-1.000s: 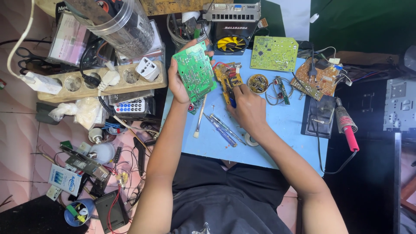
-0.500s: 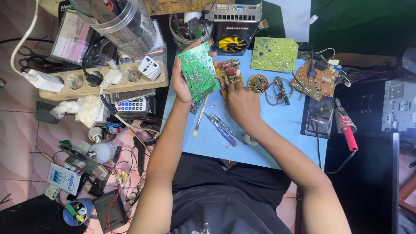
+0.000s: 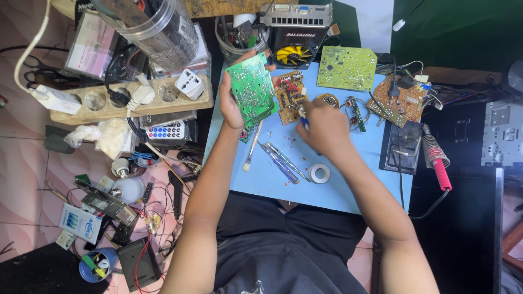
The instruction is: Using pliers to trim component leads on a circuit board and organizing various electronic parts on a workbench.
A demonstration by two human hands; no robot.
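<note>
My left hand (image 3: 231,100) holds a green circuit board (image 3: 252,90) upright above the left part of the blue work mat (image 3: 348,179). My right hand (image 3: 322,129) is closed around a small blue-handled tool (image 3: 303,118), its tip at a brown circuit board (image 3: 290,96) lying on the mat. The two boards sit side by side, nearly touching.
On the mat lie a brush (image 3: 251,146), screwdrivers (image 3: 283,161), a tape roll (image 3: 319,173) and more circuit boards (image 3: 346,67). A soldering iron (image 3: 436,158) rests at the right. A wooden power strip (image 3: 131,98), remote control (image 3: 166,130) and loose parts clutter the left.
My right hand has shifted slightly right and toward me, with the tool tip now at the brown board. The green board stays raised in my left hand.
</note>
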